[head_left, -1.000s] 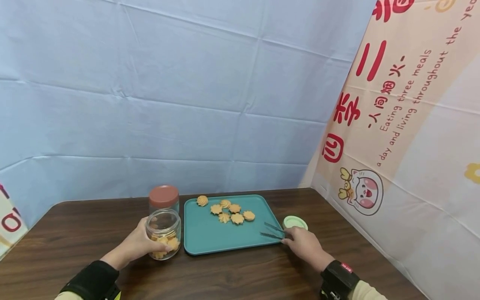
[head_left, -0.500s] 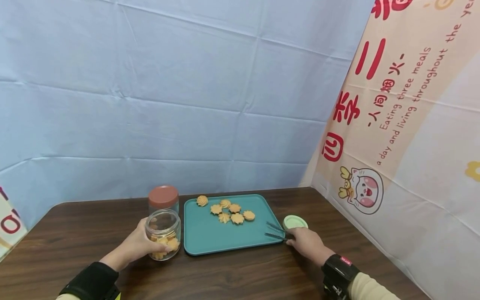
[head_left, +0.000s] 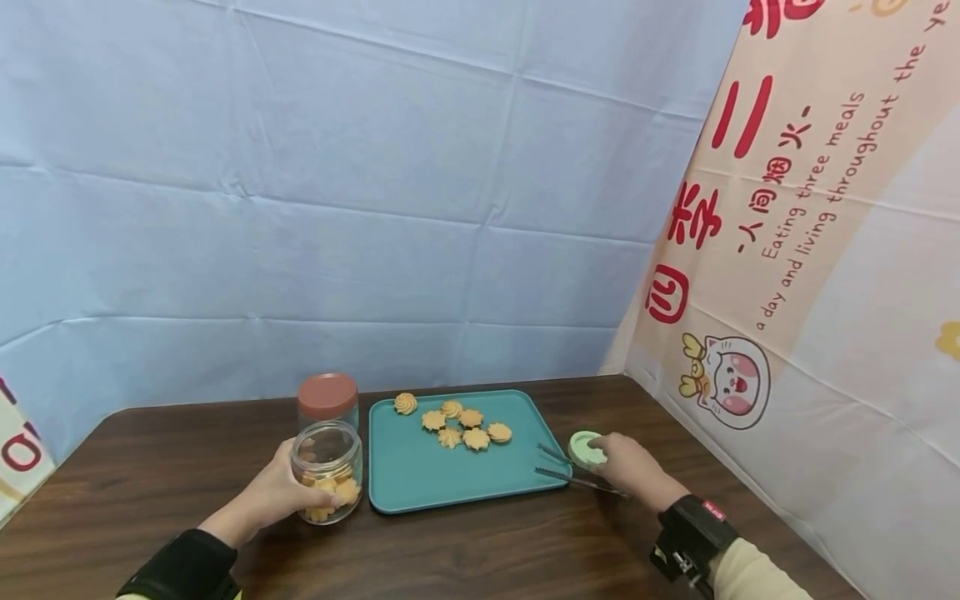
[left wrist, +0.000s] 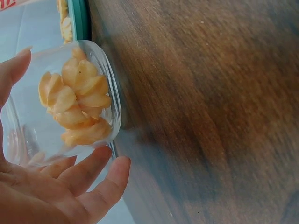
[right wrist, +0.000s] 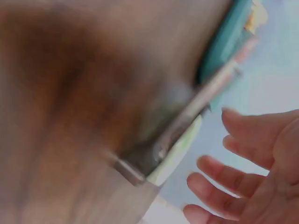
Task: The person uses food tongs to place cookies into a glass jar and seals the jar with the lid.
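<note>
My left hand point(head_left: 279, 485) grips a clear glass jar point(head_left: 354, 454) standing on the table, its mouth uncovered. Piped butter cookies point(left wrist: 79, 93) lie in the bottom of the jar, with fingers and thumb around its wall in the left wrist view. At the right, the metal tongs point(head_left: 553, 474) rest with their tips over the tray's right edge and their handle on the wood. My right hand point(head_left: 632, 468) is off the tongs, fingers loosely bent, fingertips right at a pale green round lid point(head_left: 580, 451). The right wrist view shows the tongs point(right wrist: 180, 122) blurred.
A teal tray point(head_left: 420, 492) lies between the hands, with several cookies point(head_left: 476, 439) toward its back. Behind the held jar stands another jar with a red lid point(head_left: 327, 393). A pale blue cloth wall point(head_left: 375, 208) closes the back, and a printed cloth the right side.
The tongs have been laid down at the tray's right edge and let go. My right hand has moved up and right to the green lid. The left hand and jar stay put.
</note>
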`<state>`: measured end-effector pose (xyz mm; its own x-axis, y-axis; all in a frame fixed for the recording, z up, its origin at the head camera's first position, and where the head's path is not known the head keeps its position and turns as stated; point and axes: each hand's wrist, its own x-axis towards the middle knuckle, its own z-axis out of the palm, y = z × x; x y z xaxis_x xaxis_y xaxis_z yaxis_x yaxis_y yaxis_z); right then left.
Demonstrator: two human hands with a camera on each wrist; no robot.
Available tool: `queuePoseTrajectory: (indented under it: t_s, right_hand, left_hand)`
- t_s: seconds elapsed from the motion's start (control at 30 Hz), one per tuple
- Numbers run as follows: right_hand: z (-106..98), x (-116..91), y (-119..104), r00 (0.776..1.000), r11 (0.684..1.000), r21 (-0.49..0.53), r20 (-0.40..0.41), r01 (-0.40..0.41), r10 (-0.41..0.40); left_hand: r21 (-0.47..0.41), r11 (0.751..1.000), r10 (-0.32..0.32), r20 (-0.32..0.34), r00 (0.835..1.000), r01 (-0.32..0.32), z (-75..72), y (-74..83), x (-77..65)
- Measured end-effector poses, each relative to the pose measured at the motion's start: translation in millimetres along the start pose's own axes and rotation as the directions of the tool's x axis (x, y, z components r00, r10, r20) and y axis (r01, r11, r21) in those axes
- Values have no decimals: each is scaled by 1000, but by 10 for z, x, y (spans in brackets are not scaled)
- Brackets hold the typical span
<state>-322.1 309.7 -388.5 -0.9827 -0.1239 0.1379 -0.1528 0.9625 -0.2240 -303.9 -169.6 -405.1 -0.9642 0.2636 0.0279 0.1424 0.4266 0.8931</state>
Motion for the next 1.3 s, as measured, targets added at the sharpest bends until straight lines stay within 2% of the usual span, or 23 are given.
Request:
queuePoseTrajectory:
  t_s: [0.13, 0.23, 0.43, 0.9, 1.13, 1.3]
  right_hand:
    - [-27, 99, 48, 1000, 998, 65, 0, -21, 21]
    - [18, 171, 78, 998, 993, 110, 33, -53, 50]
    - [95, 279, 113, 989, 982, 133, 82, -130, 120]
    - [157, 420, 155, 990, 994, 96, 139, -53, 40]
    - [196, 465, 204, 987, 987, 151, 159, -61, 37]
    - [194, 477, 239, 985, 982, 156, 153, -105, 81]
  left_hand:
    - [5, 1000, 3, -5, 1000, -3, -13, 2, -8]
    - [9, 1000, 4, -6, 1000, -4, -28, 5, -10]
    - [0, 1000, 8, 3, 1000, -8, -31, 16, -8]
    - [29, 1000, -2, -17, 1000, 2, -3, 17, -15]
    - [6, 1000, 10, -22, 1000, -10, 4, 10, -21]
    - [-9, 1000, 2, -21, 1000, -3, 17, -2, -15]
